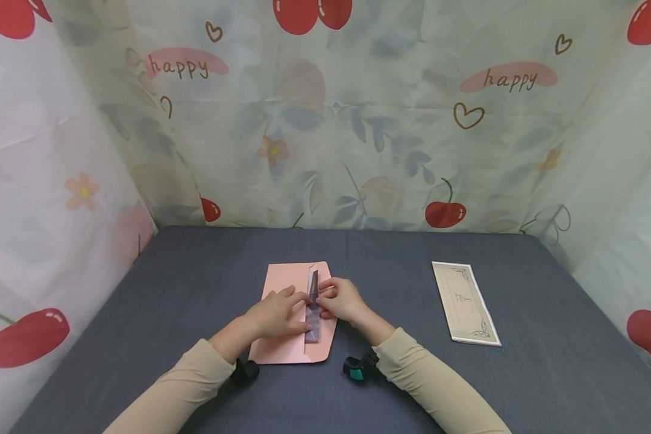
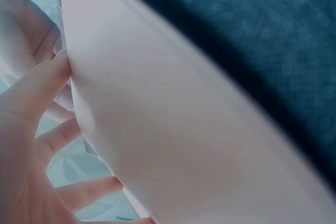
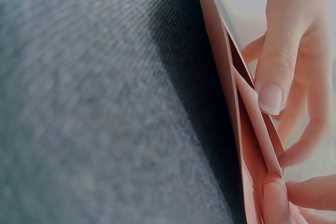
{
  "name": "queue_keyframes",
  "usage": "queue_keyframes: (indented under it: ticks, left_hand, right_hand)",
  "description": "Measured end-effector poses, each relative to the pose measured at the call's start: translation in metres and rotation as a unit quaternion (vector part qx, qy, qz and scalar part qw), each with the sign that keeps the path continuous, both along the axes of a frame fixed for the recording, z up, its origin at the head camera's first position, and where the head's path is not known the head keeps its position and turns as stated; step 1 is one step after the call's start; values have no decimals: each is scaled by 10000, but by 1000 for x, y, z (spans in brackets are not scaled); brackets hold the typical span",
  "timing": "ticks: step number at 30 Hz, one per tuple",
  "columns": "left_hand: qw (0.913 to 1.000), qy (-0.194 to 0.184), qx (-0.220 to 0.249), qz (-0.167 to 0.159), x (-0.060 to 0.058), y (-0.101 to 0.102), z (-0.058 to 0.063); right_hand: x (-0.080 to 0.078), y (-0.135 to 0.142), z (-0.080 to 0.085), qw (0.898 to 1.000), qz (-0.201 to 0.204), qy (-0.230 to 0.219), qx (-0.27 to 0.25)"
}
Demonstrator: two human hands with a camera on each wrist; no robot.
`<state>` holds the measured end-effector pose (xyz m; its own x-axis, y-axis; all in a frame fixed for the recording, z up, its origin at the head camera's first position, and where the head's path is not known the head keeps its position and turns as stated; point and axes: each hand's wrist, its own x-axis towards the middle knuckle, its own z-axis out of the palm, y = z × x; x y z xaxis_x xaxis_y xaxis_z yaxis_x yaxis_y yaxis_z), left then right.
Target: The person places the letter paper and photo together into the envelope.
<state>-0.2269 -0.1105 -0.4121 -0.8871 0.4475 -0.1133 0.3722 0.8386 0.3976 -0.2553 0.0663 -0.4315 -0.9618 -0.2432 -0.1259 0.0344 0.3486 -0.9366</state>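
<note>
A pink envelope (image 1: 279, 278) lies on the dark table, its open side and flap toward the right. Out of that opening sticks a narrow strip of a printed card (image 1: 313, 333) with a grey-purple picture and a pale edge. My left hand (image 1: 273, 314) rests across the envelope, fingers spread and thumb and fingertips at the opening's edge. At the card's right side, my right hand (image 1: 348, 301) pinches it between thumb and fingers. From the right wrist, the envelope's mouth (image 3: 239, 59) shows gaping, with the left thumb (image 3: 272, 95) at its rim. Most of the card is hidden inside the envelope.
A beige card with an ornate printed border (image 1: 461, 301) lies at the right of the table. Dark wrist devices (image 1: 358, 366) are worn under both forearms. Patterned curtains (image 1: 380, 120) stand at the back and along both sides.
</note>
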Motion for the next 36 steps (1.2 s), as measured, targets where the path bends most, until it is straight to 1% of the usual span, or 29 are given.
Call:
queue_keyframes:
  ticks: [8, 17, 22, 36]
  left_hand:
    - [10000, -19, -2, 4, -1, 0, -1]
    - [10000, -58, 18, 44, 1, 0, 2]
    - [10000, -31, -2, 11, 2, 0, 3]
    - [10000, 16, 2, -13, 0, 0, 1]
  right_hand:
    - [-1, -3, -2, 10000, 48, -16, -44]
    - [-1, -6, -3, 9999, 75, -106, -29]
    - [0, -7, -3, 9999, 79, -119, -24]
    - [0, -9, -2, 9999, 78, -111, -37]
